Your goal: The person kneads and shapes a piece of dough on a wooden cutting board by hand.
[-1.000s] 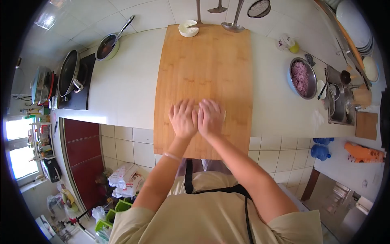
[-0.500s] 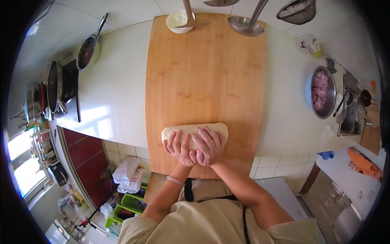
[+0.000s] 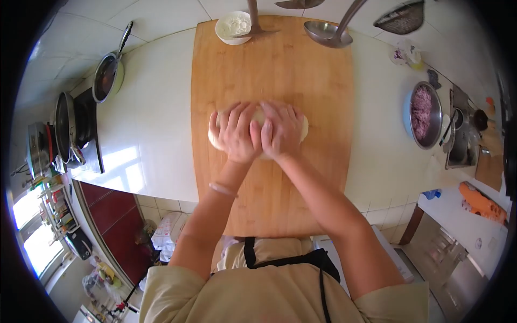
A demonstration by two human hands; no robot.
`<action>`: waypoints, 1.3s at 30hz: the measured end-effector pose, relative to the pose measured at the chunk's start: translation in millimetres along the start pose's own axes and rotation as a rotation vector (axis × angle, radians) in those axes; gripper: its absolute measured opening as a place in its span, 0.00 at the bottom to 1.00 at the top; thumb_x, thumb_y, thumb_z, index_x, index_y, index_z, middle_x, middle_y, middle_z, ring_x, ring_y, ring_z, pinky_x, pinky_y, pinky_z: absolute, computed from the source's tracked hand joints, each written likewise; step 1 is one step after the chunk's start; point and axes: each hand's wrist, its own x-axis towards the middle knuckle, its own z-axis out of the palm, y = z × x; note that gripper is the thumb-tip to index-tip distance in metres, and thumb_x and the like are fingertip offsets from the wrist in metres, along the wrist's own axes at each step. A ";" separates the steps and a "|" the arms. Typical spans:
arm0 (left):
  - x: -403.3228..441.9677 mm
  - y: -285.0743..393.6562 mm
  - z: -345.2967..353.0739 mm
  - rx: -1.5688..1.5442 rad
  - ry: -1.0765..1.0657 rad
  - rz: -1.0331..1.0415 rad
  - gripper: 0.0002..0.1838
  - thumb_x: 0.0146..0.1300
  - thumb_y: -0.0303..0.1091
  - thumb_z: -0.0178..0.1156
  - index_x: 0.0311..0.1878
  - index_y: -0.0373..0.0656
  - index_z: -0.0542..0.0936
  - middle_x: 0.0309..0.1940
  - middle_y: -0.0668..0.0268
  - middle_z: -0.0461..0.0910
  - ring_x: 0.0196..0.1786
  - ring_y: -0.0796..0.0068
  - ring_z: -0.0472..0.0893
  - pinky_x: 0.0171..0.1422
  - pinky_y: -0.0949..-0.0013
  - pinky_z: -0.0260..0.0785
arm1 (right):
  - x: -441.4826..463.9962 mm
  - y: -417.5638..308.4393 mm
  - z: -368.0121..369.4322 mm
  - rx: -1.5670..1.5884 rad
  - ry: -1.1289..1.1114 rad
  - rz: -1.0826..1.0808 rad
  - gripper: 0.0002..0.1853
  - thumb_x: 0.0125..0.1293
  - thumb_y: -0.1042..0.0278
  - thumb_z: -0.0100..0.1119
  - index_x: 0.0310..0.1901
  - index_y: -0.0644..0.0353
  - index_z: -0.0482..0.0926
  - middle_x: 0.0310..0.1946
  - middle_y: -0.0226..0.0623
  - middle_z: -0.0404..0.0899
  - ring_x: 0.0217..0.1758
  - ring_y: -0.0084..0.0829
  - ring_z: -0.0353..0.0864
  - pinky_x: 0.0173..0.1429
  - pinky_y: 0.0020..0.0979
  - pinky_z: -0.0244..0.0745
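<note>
A pale roll of dough (image 3: 215,139) lies crosswise on the wooden board (image 3: 272,199), mostly covered by my hands so that only its two ends and a bit in the middle show. My left hand (image 3: 237,132) presses on its left half, fingers curled over the far side. On the right half, my right hand (image 3: 284,129) grips in the same way. The two thumbs meet near the dough's middle.
At the board's far edge stand a white bowl of flour (image 3: 232,27) and, above, a hanging ladle (image 3: 327,33). A metal basin of purplish food (image 3: 421,114) sits on the right counter. Pans (image 3: 107,78) are at the left.
Both hands have moved away from my body with the dough, from the near part of the board towards its middle. My arms are now stretched further out.
</note>
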 end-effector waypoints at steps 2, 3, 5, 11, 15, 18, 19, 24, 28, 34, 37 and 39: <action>13.0 -2.9 5.4 -0.034 -0.020 0.005 0.23 0.72 0.47 0.43 0.52 0.49 0.85 0.55 0.65 0.84 0.63 0.61 0.78 0.77 0.49 0.47 | 5.6 3.7 9.5 -0.129 0.022 0.151 0.20 0.71 0.54 0.45 0.50 0.57 0.83 0.48 0.41 0.84 0.53 0.45 0.81 0.60 0.48 0.67; 21.3 -3.1 8.9 0.044 0.022 0.008 0.22 0.72 0.48 0.44 0.51 0.50 0.86 0.54 0.65 0.84 0.63 0.61 0.78 0.76 0.50 0.49 | 10.2 6.1 16.1 -0.134 0.035 0.136 0.20 0.71 0.54 0.45 0.50 0.57 0.83 0.48 0.41 0.84 0.53 0.45 0.81 0.60 0.48 0.67; 27.4 1.3 3.7 0.109 0.084 0.007 0.21 0.73 0.49 0.45 0.50 0.52 0.86 0.53 0.65 0.85 0.62 0.61 0.78 0.74 0.50 0.51 | 12.7 9.4 19.7 -0.177 0.058 0.216 0.18 0.71 0.56 0.47 0.44 0.57 0.85 0.46 0.42 0.85 0.51 0.46 0.81 0.59 0.49 0.68; 20.3 14.7 -82.1 0.210 -0.626 -0.218 0.22 0.73 0.51 0.47 0.53 0.53 0.86 0.57 0.63 0.83 0.67 0.62 0.74 0.74 0.47 0.55 | -15.8 -47.6 -22.6 -0.204 -0.229 0.239 0.12 0.70 0.58 0.53 0.38 0.56 0.82 0.41 0.43 0.83 0.50 0.48 0.79 0.58 0.51 0.69; -86.2 -3.6 -78.8 0.142 -0.307 -0.108 0.23 0.72 0.51 0.48 0.60 0.53 0.83 0.65 0.59 0.77 0.72 0.57 0.69 0.79 0.43 0.48 | -74.7 -88.5 -42.6 -0.307 -0.286 0.166 0.15 0.69 0.56 0.55 0.50 0.55 0.80 0.51 0.47 0.80 0.57 0.50 0.75 0.63 0.54 0.66; -149.4 5.7 -95.8 0.120 -0.201 -0.086 0.24 0.72 0.51 0.47 0.65 0.55 0.80 0.70 0.55 0.72 0.76 0.49 0.63 0.81 0.39 0.42 | -128.1 -100.7 -60.5 -0.287 -0.271 0.028 0.21 0.69 0.54 0.55 0.59 0.54 0.79 0.60 0.49 0.75 0.64 0.52 0.71 0.68 0.58 0.62; -164.8 8.6 -96.5 0.131 -0.134 -0.060 0.25 0.72 0.51 0.47 0.67 0.55 0.78 0.72 0.54 0.69 0.78 0.46 0.61 0.81 0.38 0.41 | -140.0 -100.4 -64.6 -0.287 -0.265 -0.022 0.24 0.69 0.53 0.55 0.63 0.53 0.77 0.64 0.49 0.72 0.68 0.52 0.69 0.71 0.60 0.59; -189.8 11.0 -70.7 0.122 0.035 -0.109 0.26 0.72 0.52 0.44 0.66 0.55 0.78 0.72 0.54 0.69 0.78 0.46 0.60 0.82 0.38 0.39 | -151.9 -85.8 -63.2 -0.232 -0.272 -0.078 0.25 0.70 0.51 0.50 0.64 0.54 0.77 0.67 0.47 0.70 0.70 0.51 0.69 0.72 0.59 0.57; -148.0 7.3 -62.7 0.121 0.013 -0.134 0.27 0.68 0.54 0.45 0.62 0.52 0.81 0.67 0.55 0.74 0.74 0.46 0.65 0.79 0.39 0.43 | -121.3 -65.8 -45.7 -0.189 -0.234 -0.059 0.24 0.69 0.51 0.49 0.60 0.54 0.79 0.62 0.47 0.75 0.64 0.49 0.74 0.67 0.55 0.61; -81.3 -4.4 -48.4 0.121 -0.095 -0.160 0.26 0.63 0.50 0.49 0.57 0.51 0.83 0.62 0.58 0.77 0.68 0.49 0.71 0.76 0.42 0.49 | -58.3 -41.7 -25.0 -0.101 -0.267 -0.016 0.21 0.65 0.58 0.52 0.55 0.56 0.82 0.50 0.44 0.81 0.51 0.46 0.79 0.59 0.49 0.66; -51.4 -9.3 -36.0 0.084 -0.097 -0.179 0.20 0.61 0.45 0.54 0.53 0.52 0.84 0.57 0.65 0.81 0.65 0.57 0.74 0.75 0.42 0.51 | -37.3 -29.3 -9.7 -0.103 -0.259 0.047 0.20 0.64 0.60 0.53 0.55 0.56 0.82 0.49 0.41 0.82 0.51 0.44 0.80 0.59 0.46 0.67; -31.9 -12.5 -30.0 0.082 -0.118 -0.176 0.18 0.63 0.43 0.53 0.52 0.52 0.84 0.55 0.64 0.83 0.63 0.58 0.76 0.74 0.46 0.53 | -23.5 -24.0 0.6 -0.139 -0.229 0.079 0.19 0.64 0.59 0.54 0.54 0.57 0.81 0.50 0.42 0.81 0.53 0.44 0.79 0.60 0.48 0.67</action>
